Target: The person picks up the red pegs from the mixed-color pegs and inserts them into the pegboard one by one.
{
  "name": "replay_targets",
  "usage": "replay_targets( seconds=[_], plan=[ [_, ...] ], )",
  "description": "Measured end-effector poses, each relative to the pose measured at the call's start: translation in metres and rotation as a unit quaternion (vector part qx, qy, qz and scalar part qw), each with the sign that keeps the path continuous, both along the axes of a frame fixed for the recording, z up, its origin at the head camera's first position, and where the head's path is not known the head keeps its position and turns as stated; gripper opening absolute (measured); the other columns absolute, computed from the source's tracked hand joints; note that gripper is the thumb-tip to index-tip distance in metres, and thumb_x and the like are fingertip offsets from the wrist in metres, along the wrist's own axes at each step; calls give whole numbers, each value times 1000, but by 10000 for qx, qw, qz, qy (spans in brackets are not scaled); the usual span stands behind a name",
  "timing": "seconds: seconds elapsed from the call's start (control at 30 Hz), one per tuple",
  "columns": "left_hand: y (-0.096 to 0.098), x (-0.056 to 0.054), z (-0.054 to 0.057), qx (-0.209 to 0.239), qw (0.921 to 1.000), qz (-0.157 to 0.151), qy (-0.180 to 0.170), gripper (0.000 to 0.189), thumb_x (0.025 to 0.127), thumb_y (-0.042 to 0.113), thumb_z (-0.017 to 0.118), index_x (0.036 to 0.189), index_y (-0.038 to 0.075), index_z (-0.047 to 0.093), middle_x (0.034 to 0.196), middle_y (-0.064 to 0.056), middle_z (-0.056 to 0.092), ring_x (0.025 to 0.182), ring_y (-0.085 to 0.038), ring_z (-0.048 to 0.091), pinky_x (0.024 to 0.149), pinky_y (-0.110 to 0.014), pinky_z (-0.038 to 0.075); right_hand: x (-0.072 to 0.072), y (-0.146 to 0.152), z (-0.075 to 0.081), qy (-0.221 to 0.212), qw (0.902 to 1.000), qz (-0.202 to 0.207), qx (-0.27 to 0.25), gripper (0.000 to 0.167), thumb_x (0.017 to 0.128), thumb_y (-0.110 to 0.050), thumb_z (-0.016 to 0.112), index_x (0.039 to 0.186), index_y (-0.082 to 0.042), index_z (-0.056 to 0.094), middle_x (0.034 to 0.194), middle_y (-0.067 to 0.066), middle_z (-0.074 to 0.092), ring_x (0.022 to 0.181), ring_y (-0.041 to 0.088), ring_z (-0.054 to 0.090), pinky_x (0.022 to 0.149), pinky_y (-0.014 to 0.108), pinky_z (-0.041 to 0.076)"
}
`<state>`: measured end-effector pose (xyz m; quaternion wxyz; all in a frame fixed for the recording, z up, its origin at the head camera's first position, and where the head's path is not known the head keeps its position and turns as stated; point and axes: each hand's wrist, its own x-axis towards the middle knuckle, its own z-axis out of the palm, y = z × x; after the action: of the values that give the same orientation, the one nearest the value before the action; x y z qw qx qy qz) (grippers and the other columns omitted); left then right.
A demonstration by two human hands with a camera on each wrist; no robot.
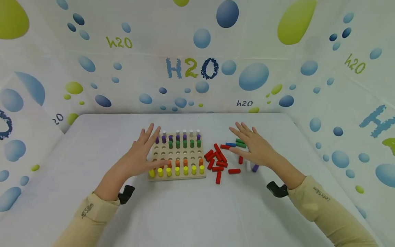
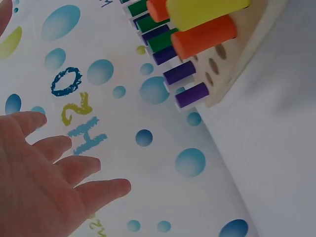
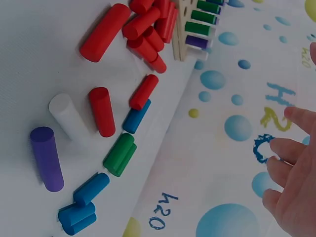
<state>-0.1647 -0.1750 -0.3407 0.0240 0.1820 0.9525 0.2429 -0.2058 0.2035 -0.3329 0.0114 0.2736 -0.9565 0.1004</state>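
Note:
A wooden pegboard [image 1: 177, 178] lies left of centre, holding rows of yellow pegs [image 1: 177, 170], orange pegs [image 1: 185, 162], green pegs [image 1: 184, 144], purple pegs [image 1: 177, 138] and white pegs [image 1: 191, 133]. My left hand [image 1: 135, 156] hovers over the board's left side with fingers spread, holding nothing and hiding some holes and pegs. Loose red pegs [image 1: 221, 164] are scattered right of the board. Above the right part of these loose pegs is my right hand [image 1: 257, 149], its fingers stretched out and nothing in them.
Beneath and around the right hand lie a loose white peg [image 3: 66, 116], a purple peg [image 3: 47, 159], green pegs [image 3: 118, 155] and several blue pegs [image 3: 91, 189]. The white table [image 1: 185, 212] ends at a patterned backdrop [image 1: 139, 79].

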Motion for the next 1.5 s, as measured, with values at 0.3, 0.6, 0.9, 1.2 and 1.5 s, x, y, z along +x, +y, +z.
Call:
replay_targets(
  seconds=[0.3, 0.6, 0.9, 1.2, 1.5],
  plan=[
    [-9, 7, -17, 536, 9957, 392, -641, 111, 76, 58, 64, 146, 15, -9, 151, -5, -17, 137, -33, -12, 101, -65, 12, -4, -3, -1, -147, 9998, -93, -21, 74, 88, -54, 46, 147, -17, 21, 152, 11, 13, 139, 30, 8, 109, 53, 5],
    [-14, 13, -35, 902, 9900, 674, -851, 115, 74, 49, 70, 145, 3, -7, 151, -19, -9, 136, -39, -3, 104, -61, 11, -7, -6, -12, -263, 9990, -119, -327, 70, 91, -45, 49, 147, -14, 20, 152, 13, 13, 139, 30, 8, 109, 52, 5],
    [-16, 15, -53, 1330, 9812, 816, -1136, 111, 77, 44, 70, 145, -1, -5, 150, -22, -2, 136, -41, 2, 105, -59, 12, -11, -14, -21, -426, 9977, -150, -510, 71, 90, -49, 48, 146, -12, 22, 151, 13, 17, 138, 29, 11, 110, 50, 7],
    [-14, 12, -60, 1319, 9793, 836, -1286, 109, 78, 48, 67, 144, -3, -3, 149, -26, 2, 135, -44, 5, 104, -59, 14, -21, -20, -34, -520, 9952, -267, -781, 65, 92, -40, 50, 145, -10, 26, 149, 14, 22, 137, 30, 15, 110, 50, 10],
    [-18, 13, -62, 1197, 9756, 925, -1593, 108, 77, 46, 69, 143, -6, 0, 147, -30, 7, 133, -46, 9, 104, -59, 16, -29, -27, -44, -654, 9927, -446, -907, 63, 92, -40, 51, 143, -7, 31, 147, 16, 26, 136, 32, 19, 107, 52, 16]
  ],
)
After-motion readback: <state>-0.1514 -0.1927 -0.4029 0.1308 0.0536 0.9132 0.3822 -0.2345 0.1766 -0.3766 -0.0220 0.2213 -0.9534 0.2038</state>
